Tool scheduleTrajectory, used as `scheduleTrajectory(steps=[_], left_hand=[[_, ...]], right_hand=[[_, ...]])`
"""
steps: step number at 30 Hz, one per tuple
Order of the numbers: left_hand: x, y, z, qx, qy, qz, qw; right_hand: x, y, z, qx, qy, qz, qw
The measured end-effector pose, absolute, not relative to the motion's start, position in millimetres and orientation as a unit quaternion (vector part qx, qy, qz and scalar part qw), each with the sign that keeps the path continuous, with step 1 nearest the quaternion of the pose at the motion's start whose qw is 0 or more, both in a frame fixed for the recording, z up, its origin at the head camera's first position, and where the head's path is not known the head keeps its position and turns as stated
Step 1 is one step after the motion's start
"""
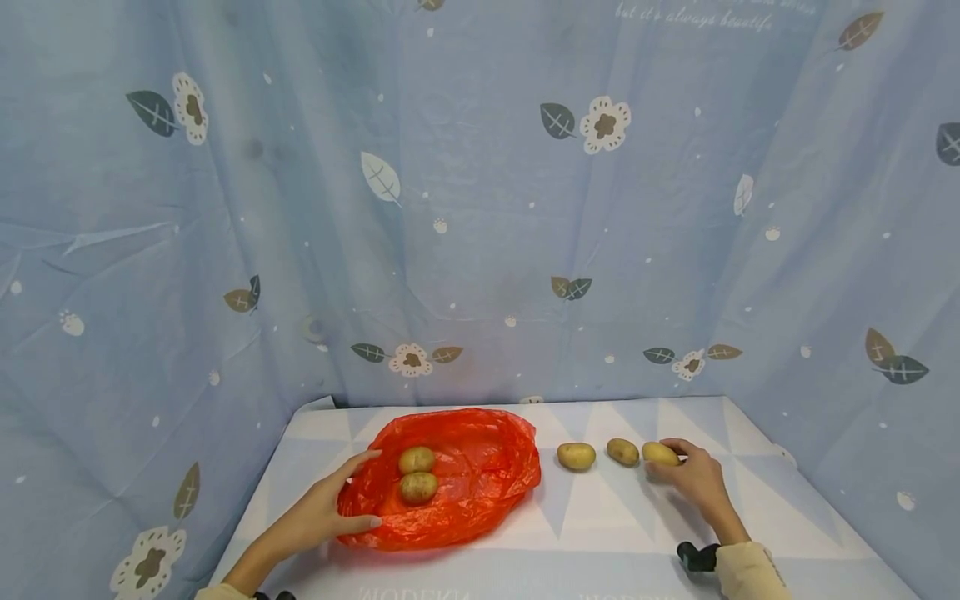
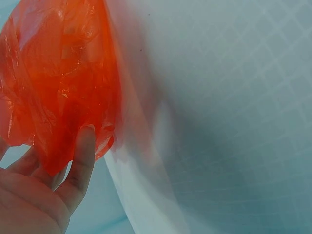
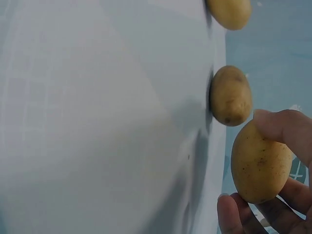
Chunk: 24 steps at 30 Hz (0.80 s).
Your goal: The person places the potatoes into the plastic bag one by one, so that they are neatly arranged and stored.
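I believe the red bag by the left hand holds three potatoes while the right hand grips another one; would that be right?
Not quite: the head view shows two potatoes in the red bag, not three. The bag is by the left hand, and the right hand does grip another potato.

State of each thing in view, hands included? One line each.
Red crinkled plastic bag: open, mouth up.
Two oval yellow-brown potatoes: inside the bag.
Two oval yellow potatoes: on the white table, apart.
Oval speckled yellow potato: gripped.
Left hand: holding the bag's side.
Right hand: gripping that potato.
Pale-blue floral fabric backdrop: hanging, creased.
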<state>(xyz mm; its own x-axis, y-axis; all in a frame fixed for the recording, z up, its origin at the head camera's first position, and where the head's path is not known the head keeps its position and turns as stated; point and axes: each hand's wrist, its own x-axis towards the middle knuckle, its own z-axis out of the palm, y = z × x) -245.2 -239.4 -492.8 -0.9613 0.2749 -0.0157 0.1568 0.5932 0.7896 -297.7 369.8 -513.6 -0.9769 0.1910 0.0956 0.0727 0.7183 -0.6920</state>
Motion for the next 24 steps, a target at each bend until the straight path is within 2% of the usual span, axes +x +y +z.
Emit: scheduleTrajectory(steps=[24], left_hand=[[-245.9,-240.7,-493.0,0.132,0.887,0.438,0.065]], right_hand=[[-301.1,322.4,-494.8,-0.020,-0.920,0.379,0.101]])
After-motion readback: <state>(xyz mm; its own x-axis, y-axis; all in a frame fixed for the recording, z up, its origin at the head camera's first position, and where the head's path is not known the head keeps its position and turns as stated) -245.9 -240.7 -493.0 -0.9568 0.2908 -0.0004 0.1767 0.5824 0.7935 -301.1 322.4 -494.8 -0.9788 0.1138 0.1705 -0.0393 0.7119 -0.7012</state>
